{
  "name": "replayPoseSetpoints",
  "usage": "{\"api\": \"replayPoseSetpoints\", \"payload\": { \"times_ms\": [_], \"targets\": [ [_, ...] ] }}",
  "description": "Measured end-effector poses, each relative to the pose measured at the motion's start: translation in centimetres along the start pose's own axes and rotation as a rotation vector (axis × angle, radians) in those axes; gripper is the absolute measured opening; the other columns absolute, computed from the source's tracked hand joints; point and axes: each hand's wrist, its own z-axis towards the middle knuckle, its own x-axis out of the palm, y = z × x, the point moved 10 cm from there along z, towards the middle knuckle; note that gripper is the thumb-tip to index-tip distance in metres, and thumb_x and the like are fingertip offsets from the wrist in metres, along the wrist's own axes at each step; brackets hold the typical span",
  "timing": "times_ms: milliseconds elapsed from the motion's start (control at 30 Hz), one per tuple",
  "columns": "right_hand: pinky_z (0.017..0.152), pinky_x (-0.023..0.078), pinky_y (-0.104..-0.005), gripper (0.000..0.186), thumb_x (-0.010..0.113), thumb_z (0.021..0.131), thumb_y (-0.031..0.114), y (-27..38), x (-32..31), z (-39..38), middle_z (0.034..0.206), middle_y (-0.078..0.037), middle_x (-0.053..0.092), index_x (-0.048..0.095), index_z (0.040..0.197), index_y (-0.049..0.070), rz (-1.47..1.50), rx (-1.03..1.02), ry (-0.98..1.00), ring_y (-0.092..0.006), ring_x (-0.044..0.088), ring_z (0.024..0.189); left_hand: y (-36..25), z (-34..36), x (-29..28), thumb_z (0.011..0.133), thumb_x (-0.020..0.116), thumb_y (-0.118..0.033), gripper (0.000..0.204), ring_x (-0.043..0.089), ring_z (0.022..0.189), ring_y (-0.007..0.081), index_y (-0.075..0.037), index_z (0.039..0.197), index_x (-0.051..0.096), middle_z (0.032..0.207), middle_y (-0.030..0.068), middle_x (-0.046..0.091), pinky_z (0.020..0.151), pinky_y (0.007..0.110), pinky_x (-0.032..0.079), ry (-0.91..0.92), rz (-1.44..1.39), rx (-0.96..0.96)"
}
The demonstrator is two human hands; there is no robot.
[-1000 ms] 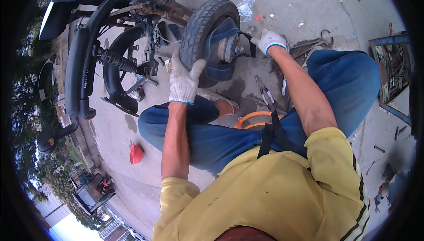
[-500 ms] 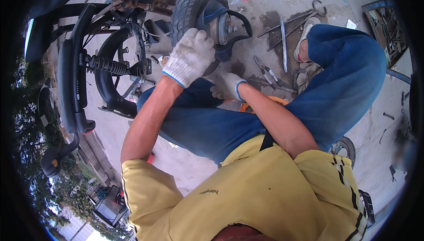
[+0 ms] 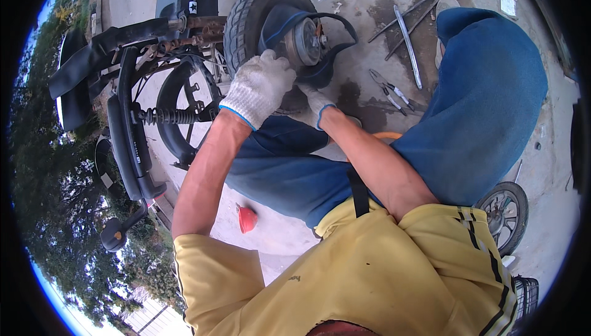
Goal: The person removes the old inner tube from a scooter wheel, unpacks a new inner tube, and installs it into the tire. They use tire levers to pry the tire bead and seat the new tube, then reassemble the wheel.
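Note:
A black knobbly tire [image 3: 243,25] is on a wheel with a metal hub [image 3: 306,42], joined to a tipped-over scooter. A flat black inner tube [image 3: 335,21] with a blue line loops out of the tire around the hub. My left hand [image 3: 260,85], in a white knit glove, is closed on the near side of the tire, its fingertips partly hidden. Close beside it, my right hand [image 3: 311,105], also gloved, reaches in at the tire's lower edge. Its fingers are in shadow and mostly hidden.
Pliers [image 3: 391,93], a metal bar [image 3: 407,47] and long-handled tongs [image 3: 425,13] lie on the stained concrete to the right. The scooter's shock absorber [image 3: 166,116] and mirror [image 3: 114,234] are at left. A red object [image 3: 246,219] and a spoked wheel [image 3: 505,216] lie nearer me.
My view has shifted, so the scooter and tools sit differently in it. Both hands remain at the tire's near side; the right has moved in closer under its edge.

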Motion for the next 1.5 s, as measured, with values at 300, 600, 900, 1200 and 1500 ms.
{"api": "replayPoseSetpoints", "payload": {
  "times_ms": [300,600,900,1200,1500],
  "targets": [
    [0.098,0.057,-0.0527,0.04,0.065,0.105,0.038,1.5,2.0,-4.2,0.132,-0.011,0.069,0.063,0.137,0.014,-0.144,0.069,-0.076,-0.0304,0.065,0.121,-0.1,2.5,0.7,0.087,0.066,-0.014,0.016,0.069,0.102,0.0307,-0.012,0.101,0.074,0.093,0.0088,0.072,0.087,0.044,0.059,0.109,0.059,-0.041],
    [0.103,0.052,-0.0613,0.036,0.055,0.105,0.027,1.4,3.0,-4.6,0.137,-0.015,0.067,0.061,0.137,0.011,-0.137,0.098,-0.073,-0.0367,0.064,0.126,-3.4,2.9,2.9,0.087,0.064,-0.016,0.015,0.066,0.11,0.0269,-0.013,0.093,0.078,0.104,0.0078,0.072,0.095,0.04,0.052,0.161,0.172,0.099],
    [0.104,0.051,-0.0659,0.039,0.048,0.108,0.029,1.1,3.5,-4.8,0.143,-0.017,0.062,0.056,0.142,0.012,-0.044,0.068,-0.141,-0.0396,0.061,0.13,-1.9,3.5,6.0,0.086,0.066,-0.019,0.02,0.077,0.098,0.0356,-0.011,0.091,0.083,0.097,0.0153,0.08,0.087,0.045,0.06,0.371,0.15,-0.035],
    [0.11,0.048,-0.0654,0.041,0.044,0.108,0.023,2.2,3.8,-4.6,0.146,-0.017,0.061,0.057,0.144,0.008,-0.282,0.047,-0.023,-0.0371,0.059,0.135,-3.0,3.8,6.0,0.09,0.057,-0.037,0.04,0.077,0.091,0.0379,-0.006,0.087,0.083,0.089,0.0201,0.078,0.084,0.048,0.06,0.402,0.017,-0.134],
    [0.095,0.057,-0.0493,0.034,0.06,0.099,0.022,8.8,-4.3,-1.3,0.127,-0.017,0.072,0.068,0.128,0.006,-1.135,-0.108,-0.372,-0.0349,0.069,0.116,-6.4,1.0,6.5,0.082,0.069,-0.026,0.023,0.069,0.104,0.0327,-0.009,0.095,0.076,0.096,0.0124,0.072,0.099,0.045,0.05,0.01,-0.118,-0.12]
  ]
}}
